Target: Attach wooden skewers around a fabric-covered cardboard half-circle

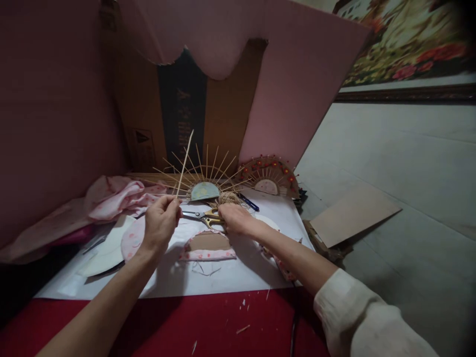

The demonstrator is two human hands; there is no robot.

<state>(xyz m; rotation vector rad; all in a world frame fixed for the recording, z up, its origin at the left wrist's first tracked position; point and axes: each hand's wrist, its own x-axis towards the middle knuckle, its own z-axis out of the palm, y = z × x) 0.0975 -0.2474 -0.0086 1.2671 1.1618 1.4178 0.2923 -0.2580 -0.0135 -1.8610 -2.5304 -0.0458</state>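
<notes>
My left hand is closed in a pinch around a thin pale stick, which rises tilted to the right. My right hand grips gold-handled scissors, their dark blades pointing left and their tips close to my left fingers. Just beneath the scissors lies a half-round cardboard piece edged with pink-dotted fabric. Beyond my hands stands a pale blue half-round piece with sticks fanning out from it. A ball of twine sits behind my right hand.
Pink fabric is heaped at the left. A finished-looking fan with red flowers leans at the back right, near a blue cutter. A pink-and-brown cardboard box walls the back. Scraps litter the red cloth in front.
</notes>
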